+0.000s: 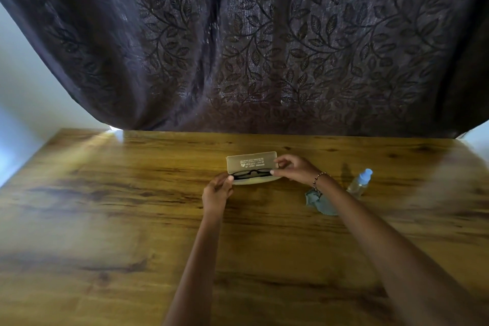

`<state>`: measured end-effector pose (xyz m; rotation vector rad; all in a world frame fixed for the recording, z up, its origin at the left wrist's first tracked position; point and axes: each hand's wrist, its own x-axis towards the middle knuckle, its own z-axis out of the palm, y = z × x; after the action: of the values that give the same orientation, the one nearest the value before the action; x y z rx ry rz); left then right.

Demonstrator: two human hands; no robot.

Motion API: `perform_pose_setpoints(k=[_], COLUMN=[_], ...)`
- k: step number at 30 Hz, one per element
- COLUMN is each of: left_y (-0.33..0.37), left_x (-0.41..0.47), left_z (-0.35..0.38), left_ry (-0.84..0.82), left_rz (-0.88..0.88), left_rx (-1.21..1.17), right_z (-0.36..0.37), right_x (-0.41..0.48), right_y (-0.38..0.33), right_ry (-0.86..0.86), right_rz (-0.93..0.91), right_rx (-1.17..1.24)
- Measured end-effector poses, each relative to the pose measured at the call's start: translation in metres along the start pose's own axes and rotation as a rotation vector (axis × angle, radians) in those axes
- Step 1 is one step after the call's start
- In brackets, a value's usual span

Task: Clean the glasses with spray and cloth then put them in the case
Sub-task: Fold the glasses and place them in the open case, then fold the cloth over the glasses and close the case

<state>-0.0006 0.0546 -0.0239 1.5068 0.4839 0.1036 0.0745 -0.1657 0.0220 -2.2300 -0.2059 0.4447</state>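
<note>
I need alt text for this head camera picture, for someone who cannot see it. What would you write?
Two bare hands, left hand and right hand, hold black-framed glasses by their ends over an open beige glasses case on a wooden table. A crumpled blue-grey cloth and clear spray bottle with pale blue cap lie at right.

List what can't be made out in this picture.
- Print inside the case lid: head view, too small and upside down to read.
- Glasses ends: covered by the left hand and right hand.
- Cloth: partly hidden behind the right wrist.
- Spray bottle: any label or fill level too small and blurred.
- Table near edge: cut off by the frame.
</note>
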Motion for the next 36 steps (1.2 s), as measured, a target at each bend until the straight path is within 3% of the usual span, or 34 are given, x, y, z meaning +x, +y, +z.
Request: perform_pose_setpoints(k=[4,8,11,16,21,27,30,33,36], left_y=[0.004,0.012,0.013,0.005,-0.002,0.009,0.017,0.029,0.042], left_x=[-0.009,-0.027,-0.045,-0.073,-0.074,-0.068,-0.069,-0.070,-0.071], left_z=[0.003,0.014,0.029,0.063,0.085,0.103,0.108,0.107,0.105], left_ry=[0.145,0.386,0.301,0.027,-0.207,-0.345,-0.337,-0.283,-0.303], left_rz=[-0.003,0.166,0.263,0.403,0.448,0.331,0.304,0.301,0.192], left_rx=[-0.037,0.071,0.088,0.155,0.434,0.532,0.562,0.465,0.161], right_z=[-0.016,-0.031,-0.036,-0.032,-0.028,-0.036,-0.040,-0.043,-0.044], right_x=[-0.011,-0.024,-0.035,-0.044,-0.054,-0.065,-0.069,-0.070,-0.073], right_y=[0.008,0.025,0.031,0.034,0.027,0.017,0.010,0.009,0.008], right_ry=[0.076,0.029,0.021,0.029,0.057,0.053,0.055,0.106,0.092], right_rz=[0.035,0.133,0.176,0.222,0.127,0.013,-0.024,-0.052,-0.076], right_rx=[-0.069,-0.275,-0.377,-0.389,-0.167,0.203,0.289,0.353,0.521])
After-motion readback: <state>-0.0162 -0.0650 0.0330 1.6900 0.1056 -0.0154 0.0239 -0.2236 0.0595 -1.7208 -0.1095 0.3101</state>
